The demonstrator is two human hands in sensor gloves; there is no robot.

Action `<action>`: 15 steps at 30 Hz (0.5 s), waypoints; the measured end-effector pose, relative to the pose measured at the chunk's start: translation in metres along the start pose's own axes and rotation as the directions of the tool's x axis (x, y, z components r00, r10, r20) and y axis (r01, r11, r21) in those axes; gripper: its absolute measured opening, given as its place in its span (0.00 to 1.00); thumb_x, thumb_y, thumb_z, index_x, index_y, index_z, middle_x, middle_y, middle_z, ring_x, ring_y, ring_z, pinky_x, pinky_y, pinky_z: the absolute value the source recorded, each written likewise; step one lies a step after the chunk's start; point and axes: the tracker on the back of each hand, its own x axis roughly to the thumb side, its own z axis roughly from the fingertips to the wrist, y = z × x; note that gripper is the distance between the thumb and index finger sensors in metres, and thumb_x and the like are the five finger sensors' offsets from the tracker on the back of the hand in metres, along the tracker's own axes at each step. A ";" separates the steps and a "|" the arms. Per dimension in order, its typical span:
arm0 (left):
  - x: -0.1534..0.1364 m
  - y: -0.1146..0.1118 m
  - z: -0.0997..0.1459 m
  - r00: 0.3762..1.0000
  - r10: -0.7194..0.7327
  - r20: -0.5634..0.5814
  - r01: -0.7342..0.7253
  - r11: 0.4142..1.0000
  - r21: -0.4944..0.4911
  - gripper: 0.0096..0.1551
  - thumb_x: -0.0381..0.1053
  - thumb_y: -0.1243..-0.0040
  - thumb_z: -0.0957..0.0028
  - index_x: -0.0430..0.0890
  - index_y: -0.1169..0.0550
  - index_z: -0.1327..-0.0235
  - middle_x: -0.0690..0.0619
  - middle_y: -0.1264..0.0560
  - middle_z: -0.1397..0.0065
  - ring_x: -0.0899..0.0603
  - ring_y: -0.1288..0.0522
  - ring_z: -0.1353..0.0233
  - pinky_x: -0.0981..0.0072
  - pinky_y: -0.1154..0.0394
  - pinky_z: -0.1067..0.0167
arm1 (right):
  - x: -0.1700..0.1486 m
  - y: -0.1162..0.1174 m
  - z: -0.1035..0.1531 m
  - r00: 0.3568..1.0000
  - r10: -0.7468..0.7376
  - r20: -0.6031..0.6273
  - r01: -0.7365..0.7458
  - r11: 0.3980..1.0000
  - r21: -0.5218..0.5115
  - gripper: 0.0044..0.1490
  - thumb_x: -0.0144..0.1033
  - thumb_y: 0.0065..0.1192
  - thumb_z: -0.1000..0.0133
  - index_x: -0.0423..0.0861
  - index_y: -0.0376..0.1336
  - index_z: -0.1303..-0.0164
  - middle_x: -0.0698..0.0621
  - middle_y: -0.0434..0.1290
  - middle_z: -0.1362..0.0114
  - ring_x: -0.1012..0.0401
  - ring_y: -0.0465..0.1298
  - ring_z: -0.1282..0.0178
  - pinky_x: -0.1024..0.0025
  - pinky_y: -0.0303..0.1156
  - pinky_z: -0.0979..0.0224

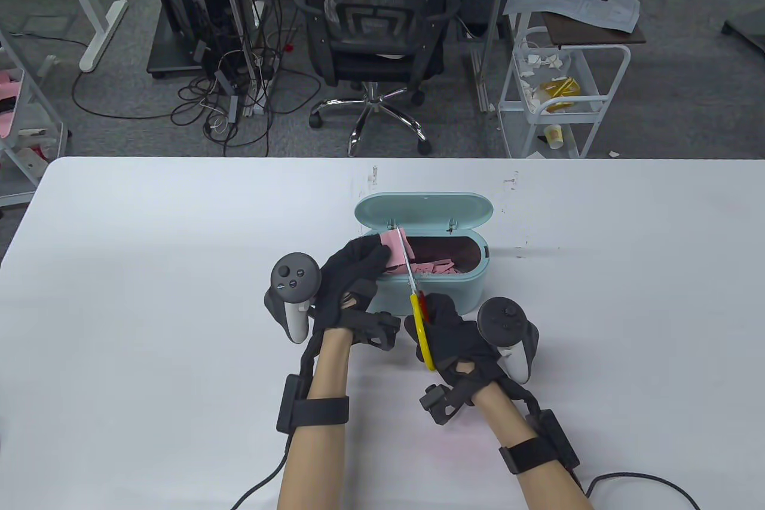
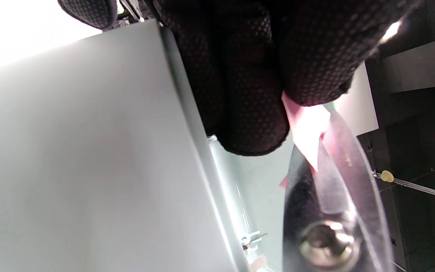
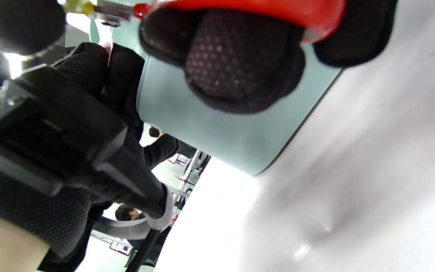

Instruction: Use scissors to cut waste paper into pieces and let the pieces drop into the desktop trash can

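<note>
The pink paper (image 1: 394, 246) hung over the open mint trash can (image 1: 472, 289), pinched in the left hand (image 1: 352, 277), with the scissors (image 1: 416, 301) biting into it. Their glossy red-and-yellow handles sat in the right hand (image 1: 457, 342), fingers curled through. Pink scraps (image 1: 439, 268) already lined the smooth plastic can on the white tabletop (image 1: 149, 295); little paper seemed left.
</note>
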 end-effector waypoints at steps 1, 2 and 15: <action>0.000 0.000 0.000 1.000 -0.003 0.001 0.003 1.000 0.000 0.17 0.59 0.30 0.52 0.57 0.12 0.52 0.60 0.08 0.55 0.51 0.12 0.48 0.32 0.42 0.27 | 0.001 0.000 0.000 1.000 0.012 -0.006 -0.012 1.000 0.004 0.53 0.70 0.57 0.56 0.45 0.49 0.34 0.57 0.75 0.50 0.59 0.82 0.65 0.39 0.67 0.36; 0.000 0.000 0.000 1.000 -0.007 0.002 0.007 1.000 0.000 0.17 0.59 0.30 0.52 0.57 0.12 0.53 0.60 0.08 0.55 0.51 0.12 0.48 0.32 0.42 0.27 | 0.002 -0.001 -0.002 1.000 0.025 -0.009 -0.025 1.000 0.007 0.53 0.71 0.57 0.56 0.45 0.49 0.33 0.58 0.75 0.49 0.59 0.82 0.64 0.39 0.67 0.36; 0.000 0.001 -0.002 1.000 -0.019 0.007 0.019 1.000 -0.017 0.17 0.59 0.30 0.52 0.58 0.12 0.53 0.60 0.08 0.55 0.51 0.12 0.48 0.32 0.42 0.27 | 0.005 -0.004 -0.007 0.999 0.029 -0.016 -0.028 1.000 0.007 0.53 0.71 0.57 0.56 0.45 0.49 0.33 0.57 0.75 0.49 0.59 0.82 0.64 0.40 0.69 0.38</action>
